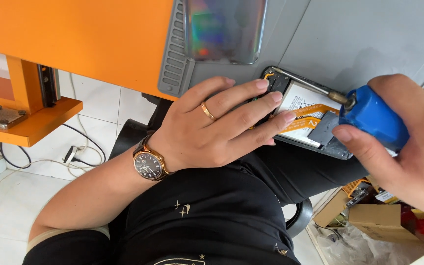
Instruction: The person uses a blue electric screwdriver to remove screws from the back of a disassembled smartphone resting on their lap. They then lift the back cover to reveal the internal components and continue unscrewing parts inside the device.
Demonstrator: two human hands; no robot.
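Blue-handled screwdriver [369,115] sits gripped in the right hand [408,157], fingers curled tight about its handle, the metal tip reaching the top corner of an opened phone [303,120]. The left hand [212,132] lies flat, fingers spread, pressing the phone on the grey table [369,44] edge. A watch [148,164] rings that wrist.

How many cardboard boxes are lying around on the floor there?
2. A small cardboard box sits at the lower right, and a larger cardboard box lies just right of it, among clutter. More may be hidden under the right hand.
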